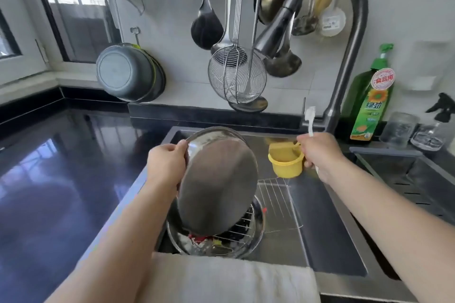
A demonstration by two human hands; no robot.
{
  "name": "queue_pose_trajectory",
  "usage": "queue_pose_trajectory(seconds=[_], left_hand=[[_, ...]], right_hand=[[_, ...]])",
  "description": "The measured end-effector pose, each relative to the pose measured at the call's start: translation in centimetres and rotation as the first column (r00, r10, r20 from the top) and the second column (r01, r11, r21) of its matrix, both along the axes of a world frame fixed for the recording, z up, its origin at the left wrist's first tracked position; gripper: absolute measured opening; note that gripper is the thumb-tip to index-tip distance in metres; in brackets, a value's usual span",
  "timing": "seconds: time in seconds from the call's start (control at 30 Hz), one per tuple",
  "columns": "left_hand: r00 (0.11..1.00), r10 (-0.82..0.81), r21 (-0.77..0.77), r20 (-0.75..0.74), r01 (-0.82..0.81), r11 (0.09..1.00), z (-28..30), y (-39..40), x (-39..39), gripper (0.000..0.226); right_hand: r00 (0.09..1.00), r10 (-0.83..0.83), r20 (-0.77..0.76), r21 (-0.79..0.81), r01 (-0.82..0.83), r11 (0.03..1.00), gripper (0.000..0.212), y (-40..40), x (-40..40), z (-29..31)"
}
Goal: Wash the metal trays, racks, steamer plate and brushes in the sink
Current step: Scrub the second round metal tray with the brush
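My left hand grips the rim of a round metal tray, tilted on edge above the sink, its underside facing me. My right hand is closed on a white-handled brush and on the handle of a small yellow cup; the brush head is hidden. Below the tray a steel basin holds a wire rack and red and yellow items. A second, flat wire rack lies on the sink floor to the right.
A tall faucet arches over the sink. Ladles and a wire skimmer hang on the wall, a grey pan to their left. Green dish soap and glass jars stand at the right. Black countertop lies left; a white towel drapes the front edge.
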State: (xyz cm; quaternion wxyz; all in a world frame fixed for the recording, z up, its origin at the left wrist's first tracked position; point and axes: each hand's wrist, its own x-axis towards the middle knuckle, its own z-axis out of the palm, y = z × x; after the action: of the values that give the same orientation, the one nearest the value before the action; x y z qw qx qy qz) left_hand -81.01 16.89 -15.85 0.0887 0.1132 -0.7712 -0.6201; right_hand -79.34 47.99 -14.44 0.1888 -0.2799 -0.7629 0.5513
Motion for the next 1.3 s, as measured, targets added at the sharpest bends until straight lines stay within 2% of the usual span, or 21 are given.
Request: queue_pose_trajectory(seconds=[0.07,0.2,0.3,0.37,0.43,0.53,0.6,0.73,0.87,0.93,1.0,1.13,1.3], left_hand=[[0.997,0.064,0.006,-0.039,-0.063,0.998,-1.4,-0.2,0.2,0.048],[0.996,0.094,0.122,0.001,-0.093,0.988,-2.5,-0.8,-0.9,0.044],[0.990,0.090,0.263,0.109,-0.116,0.958,-2.7,-0.4,-1.8,0.037],[0.987,0.036,0.348,0.159,-0.090,0.933,-2.8,0.2,-1.7,0.037],[0.986,-0.033,0.413,0.164,-0.038,0.910,-3.0,0.7,-1.4,0.038],[0.989,-0.098,0.458,0.114,0.035,0.888,-3.1,1.3,-0.9,0.038],[0.989,-0.130,0.477,0.073,0.080,0.875,-2.8,1.9,-0.6,0.040],[0.963,-0.266,0.480,-0.047,0.256,0.839,-1.9,2.5,0.4,0.047],[0.914,-0.390,0.487,-0.112,0.393,0.780,-0.7,3.0,1.4,0.026],[0.900,-0.416,0.474,-0.128,0.424,0.772,-0.4,3.3,1.8,0.022],[0.897,-0.424,0.464,-0.127,0.431,0.774,-0.3,3.4,2.1,0.023],[0.904,-0.409,0.439,-0.125,0.420,0.794,-0.5,3.5,2.2,0.023],[0.922,-0.382,0.387,-0.066,0.377,0.842,-0.9,3.2,2.2,0.023]], right_hand=[[0.998,-0.047,-0.032,-0.091,0.044,0.995,0.024,0.0,-1.6,0.4],[0.997,0.004,-0.078,-0.227,-0.022,0.974,0.047,-0.7,-3.9,1.8],[0.997,0.021,-0.072,-0.294,-0.041,0.955,0.039,-1.1,-5.5,2.5],[0.998,0.020,-0.057,-0.294,-0.036,0.955,0.030,-1.1,-6.5,2.6],[0.999,-0.004,-0.039,-0.266,-0.007,0.964,0.031,-0.7,-7.3,2.7],[0.997,-0.072,0.009,-0.224,0.072,0.972,0.040,0.6,-8.3,2.6],[0.996,-0.065,0.053,-0.208,0.075,0.975,0.039,1.3,-8.5,2.3],[0.994,-0.012,0.104,-0.064,0.019,0.998,0.057,2.2,-8.1,1.0],[0.987,0.032,0.157,0.016,-0.035,0.999,0.064,2.9,-7.5,0.8],[0.983,0.066,0.169,0.046,-0.075,0.996,0.069,3.0,-7.2,0.7],[0.977,0.084,0.197,0.135,-0.112,0.984,0.063,2.6,-7.0,0.9],[0.987,0.013,0.163,0.526,-0.098,0.845,0.063,1.6,-7.1,1.0],[0.967,0.020,0.253,0.695,-0.196,0.692,0.056,1.9,-6.8,1.2]])
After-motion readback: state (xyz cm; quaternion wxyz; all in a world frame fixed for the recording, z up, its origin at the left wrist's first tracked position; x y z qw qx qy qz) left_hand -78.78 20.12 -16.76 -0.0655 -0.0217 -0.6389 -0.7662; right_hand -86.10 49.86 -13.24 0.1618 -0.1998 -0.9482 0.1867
